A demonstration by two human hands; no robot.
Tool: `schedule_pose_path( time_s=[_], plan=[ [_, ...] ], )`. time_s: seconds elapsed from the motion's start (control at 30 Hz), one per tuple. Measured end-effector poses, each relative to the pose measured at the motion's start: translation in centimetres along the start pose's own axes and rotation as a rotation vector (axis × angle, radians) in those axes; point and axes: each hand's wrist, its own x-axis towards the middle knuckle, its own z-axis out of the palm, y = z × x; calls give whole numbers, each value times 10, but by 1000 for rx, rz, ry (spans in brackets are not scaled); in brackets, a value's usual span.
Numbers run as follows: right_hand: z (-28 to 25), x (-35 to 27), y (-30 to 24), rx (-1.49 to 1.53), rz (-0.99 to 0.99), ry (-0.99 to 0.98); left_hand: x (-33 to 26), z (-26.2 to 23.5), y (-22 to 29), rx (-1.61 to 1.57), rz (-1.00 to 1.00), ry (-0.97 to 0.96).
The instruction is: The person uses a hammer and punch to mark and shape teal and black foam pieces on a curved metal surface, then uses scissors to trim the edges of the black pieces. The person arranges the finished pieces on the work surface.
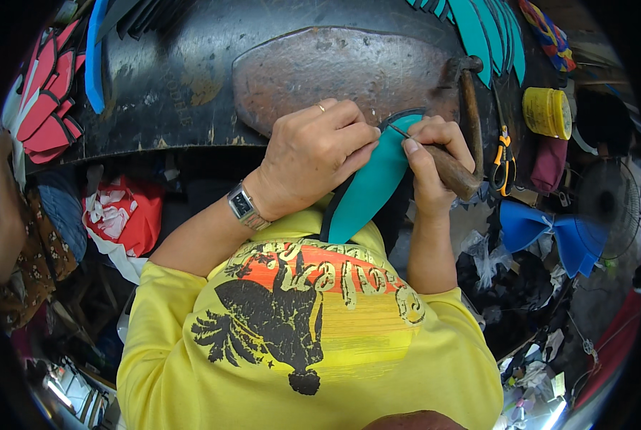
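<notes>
A teal, leaf-shaped piece (374, 188) of sheet material with a black edge slants from my hands down to my lap. My left hand (313, 154) is closed, its thumb and fingers pinching at the top edge of this piece. In my closed right hand (439, 147) is an awl (452, 173) with a thick wooden handle. The thin metal tip crosses the teal piece near my left fingertips. Some right fingers are behind the work and hidden. Just beyond both hands lies a worn, oblong brown slab (335, 72) on the dark table (177, 93).
A hammer (471, 107) rests at the slab's right end. Stacked teal pieces (492, 43), orange-handled scissors (505, 161) and a yellow tub (546, 112) are farther right. Red pieces (48, 107) and a blue strip (95, 64) lie left. A fan (607, 208) stands at right; another person's arm (5, 215) shows left.
</notes>
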Motion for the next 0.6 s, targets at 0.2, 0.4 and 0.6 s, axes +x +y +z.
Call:
schedule_pose_path(
  time_s=[0.2,0.4,0.6],
  plan=[
    [2,1,-1,-135,-49,-53,1,2,-1,-12,7,-10],
    [2,2,-2,60,43,26,2,2,-1,-9,12,-2],
    [5,2,-5,-120,-20,-30,2,1,-1,-10,-1,-8]
  ],
)
